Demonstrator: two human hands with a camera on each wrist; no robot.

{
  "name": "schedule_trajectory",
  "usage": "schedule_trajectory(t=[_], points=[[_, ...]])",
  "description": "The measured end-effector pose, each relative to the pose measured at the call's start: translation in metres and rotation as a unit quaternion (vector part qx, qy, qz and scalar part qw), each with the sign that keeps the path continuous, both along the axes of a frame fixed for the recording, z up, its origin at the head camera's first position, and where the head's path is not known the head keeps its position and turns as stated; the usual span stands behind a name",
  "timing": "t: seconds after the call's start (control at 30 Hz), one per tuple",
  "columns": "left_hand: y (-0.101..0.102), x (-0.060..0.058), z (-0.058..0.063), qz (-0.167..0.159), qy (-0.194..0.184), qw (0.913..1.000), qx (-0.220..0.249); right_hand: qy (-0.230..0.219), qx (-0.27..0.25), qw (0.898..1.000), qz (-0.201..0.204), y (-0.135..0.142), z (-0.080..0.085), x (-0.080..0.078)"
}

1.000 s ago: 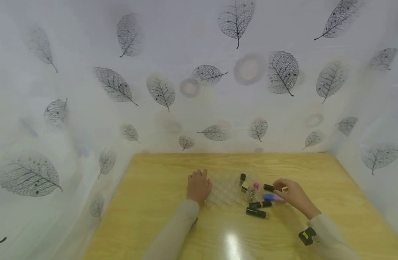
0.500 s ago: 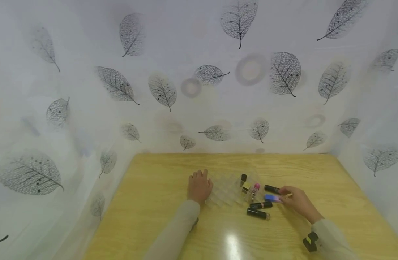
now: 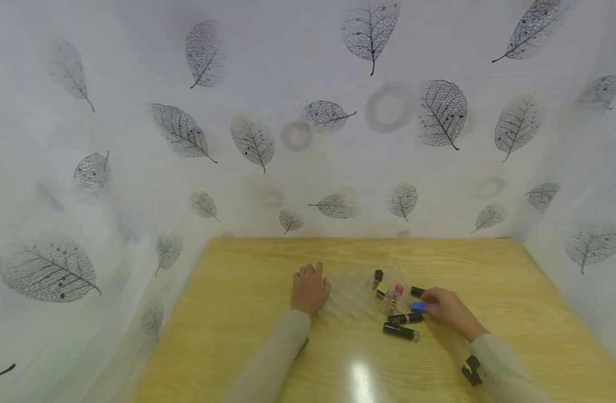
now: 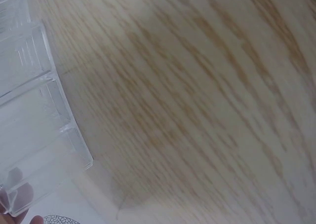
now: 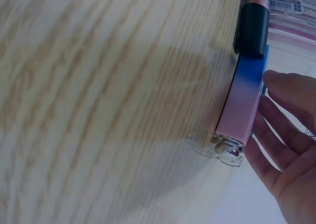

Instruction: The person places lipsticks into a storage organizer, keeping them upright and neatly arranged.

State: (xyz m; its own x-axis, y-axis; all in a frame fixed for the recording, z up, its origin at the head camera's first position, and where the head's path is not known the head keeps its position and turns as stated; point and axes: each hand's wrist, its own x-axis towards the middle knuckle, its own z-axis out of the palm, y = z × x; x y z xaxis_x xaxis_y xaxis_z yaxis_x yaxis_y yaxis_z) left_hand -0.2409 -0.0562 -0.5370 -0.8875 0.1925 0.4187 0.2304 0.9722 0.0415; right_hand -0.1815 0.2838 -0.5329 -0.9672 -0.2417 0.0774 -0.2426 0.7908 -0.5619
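A clear plastic organizer (image 3: 345, 294) with small compartments stands mid-table. My left hand (image 3: 310, 289) rests at its left end; in the left wrist view, fingertips (image 4: 19, 192) show through the plastic wall (image 4: 37, 100). My right hand (image 3: 451, 310) is at a squarish lipstick tube (image 5: 244, 91) that fades from blue to pink. The thumb meets the tube's blue part, while the other fingertips are hidden behind its pink part; whether they pinch it I cannot tell. Just beyond lies a black tube (image 3: 417, 291), partly covered by the fingers.
Two more black lipstick tubes, one (image 3: 405, 318) behind the other (image 3: 400, 331), lie in front of the organizer. Its right side holds a black-capped tube (image 3: 378, 276), a yellow-topped item (image 3: 382, 289) and a pink-topped one (image 3: 398, 289). A leaf-patterned curtain (image 3: 338, 168) surrounds the wooden table (image 3: 247, 274).
My right hand has let go of the black tube, which stays on the table, and shifted to the blue-and-pink lipstick, then slightly left along it. The left hand has stayed put.
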Motion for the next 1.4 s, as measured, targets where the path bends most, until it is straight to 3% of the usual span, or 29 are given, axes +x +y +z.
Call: schedule_trajectory(t=[0.47, 0.7, 0.97, 1.13, 1.4], points=[[-0.001, 0.000, 0.000, -0.005, 0.028, 0.9996, 0.000, 0.011, 0.065, 0.997, 0.026, -0.003, -0.011, -0.006], [0.000, 0.000, -0.003, -0.005, 0.029, 0.9995, 0.006, 0.013, 0.070, 0.997, 0.029, -0.003, -0.012, -0.005], [0.001, -0.002, -0.005, -0.004, 0.035, 0.9993, 0.013, 0.037, 0.057, 0.998, 0.013, 0.000, -0.006, -0.001], [0.002, -0.003, -0.006, -0.001, 0.021, 0.9997, 0.011, 0.023, 0.020, 0.999, -0.017, 0.002, 0.001, 0.005], [0.002, 0.001, 0.002, 0.000, 0.002, 1.0000, 0.002, 0.038, -0.029, 0.998, -0.041, 0.005, 0.018, 0.010]])
